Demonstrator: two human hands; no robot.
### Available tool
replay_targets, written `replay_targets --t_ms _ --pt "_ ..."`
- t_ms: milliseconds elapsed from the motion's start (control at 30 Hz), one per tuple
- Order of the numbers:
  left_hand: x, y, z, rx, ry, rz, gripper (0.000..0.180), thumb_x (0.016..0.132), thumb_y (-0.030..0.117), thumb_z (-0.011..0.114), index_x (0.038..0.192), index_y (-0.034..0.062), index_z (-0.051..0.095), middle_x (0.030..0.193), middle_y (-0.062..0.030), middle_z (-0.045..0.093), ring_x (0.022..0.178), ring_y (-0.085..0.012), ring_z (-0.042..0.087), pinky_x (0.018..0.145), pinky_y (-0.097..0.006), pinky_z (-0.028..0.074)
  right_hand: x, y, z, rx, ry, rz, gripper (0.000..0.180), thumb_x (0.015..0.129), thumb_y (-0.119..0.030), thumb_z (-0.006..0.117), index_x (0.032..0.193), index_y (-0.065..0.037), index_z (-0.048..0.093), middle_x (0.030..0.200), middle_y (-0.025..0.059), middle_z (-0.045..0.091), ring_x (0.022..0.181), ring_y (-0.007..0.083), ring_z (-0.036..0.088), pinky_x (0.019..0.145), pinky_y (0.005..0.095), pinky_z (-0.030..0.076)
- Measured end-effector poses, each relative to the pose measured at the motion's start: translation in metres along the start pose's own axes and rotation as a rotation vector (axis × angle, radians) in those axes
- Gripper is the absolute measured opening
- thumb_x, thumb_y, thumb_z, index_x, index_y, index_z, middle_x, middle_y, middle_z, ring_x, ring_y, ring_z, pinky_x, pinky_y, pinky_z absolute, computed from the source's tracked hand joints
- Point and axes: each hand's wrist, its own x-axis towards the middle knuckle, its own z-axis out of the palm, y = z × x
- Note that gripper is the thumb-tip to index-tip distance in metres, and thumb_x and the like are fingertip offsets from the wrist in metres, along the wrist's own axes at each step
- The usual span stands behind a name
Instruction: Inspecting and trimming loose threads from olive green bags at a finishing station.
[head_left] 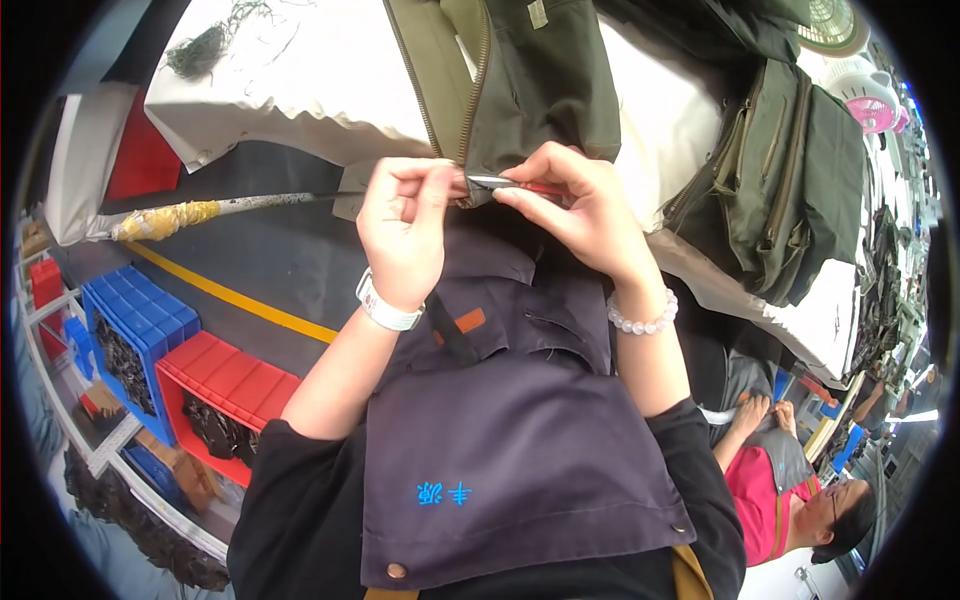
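An olive-green jacket (555,95) with a brass zip (478,90) lies over the white-covered table, its lower end hanging toward me. My left hand (405,225) is closed in a pinch at the bottom end of the zip, on the jacket's edge; whether a thread is also between the fingertips is too small to tell. Close beside it, my right hand (580,205) grips small red-handled thread snips (490,182). Their silver blades point left and touch or nearly touch the cloth at my left fingertips.
Another olive garment (790,180) with zips hangs over the table (290,70) at right. Dark thread scraps (200,50) lie far left. A taped pole (170,220), a blue crate (140,310) and a red crate (230,370) stand left. A co-worker (780,490) sits at lower right.
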Motion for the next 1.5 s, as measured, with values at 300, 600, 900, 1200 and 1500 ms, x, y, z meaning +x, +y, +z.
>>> replay_targets --t_ms 300,600,900,1200,1500 --pt "-0.006 0.010 0.002 -0.016 -0.007 -0.097 0.017 0.100 -0.004 0.054 0.116 -0.0055 0.059 0.103 -0.0149 0.073 0.095 -0.0185 0.071 0.089 -0.030 0.056 0.009 -0.026 0.010 -0.214 0.167 0.114 0.036 0.089 -0.029 0.077 0.088 0.000 0.056 0.067 0.0047 0.057 0.061 0.0092 0.053 0.057 0.0271 0.045" --pt "0.007 0.016 0.005 0.355 -0.210 0.260 0.030 0.081 -0.007 0.074 0.109 0.0007 0.068 0.106 -0.0091 0.071 0.089 -0.0153 0.069 0.077 -0.025 0.053 0.005 -0.034 0.003 -0.198 0.186 0.171 0.034 0.095 -0.030 0.068 0.081 0.001 0.063 0.059 0.0044 0.056 0.054 0.0111 0.054 0.056 0.0290 0.045" --pt "0.003 0.011 0.009 0.289 -0.216 0.327 0.032 0.087 -0.013 0.067 0.118 -0.0029 0.069 0.099 -0.0069 0.065 0.084 -0.0127 0.063 0.075 -0.025 0.052 -0.021 0.006 -0.006 0.028 0.203 -0.164 0.024 0.089 -0.010 0.078 0.107 0.000 0.065 0.081 -0.0024 0.062 0.072 0.0051 0.053 0.064 0.0212 0.044" --pt "0.001 0.015 0.011 0.039 -0.219 0.001 0.046 0.089 -0.015 0.062 0.134 -0.0018 0.062 0.108 -0.0035 0.056 0.098 -0.0102 0.057 0.088 -0.024 0.049 -0.019 0.019 -0.004 -0.102 0.119 -0.232 0.027 0.079 0.000 0.083 0.103 0.004 0.069 0.087 0.0045 0.067 0.075 0.0084 0.061 0.066 0.0206 0.051" --pt "0.000 0.016 0.009 0.095 -0.244 0.005 0.046 0.090 -0.015 0.061 0.136 -0.0057 0.059 0.110 -0.0031 0.054 0.102 -0.0095 0.054 0.092 -0.023 0.046 -0.016 0.016 -0.005 -0.194 0.103 -0.233 0.022 0.081 0.000 0.081 0.099 0.005 0.069 0.093 0.0079 0.070 0.083 0.0138 0.069 0.075 0.0275 0.060"
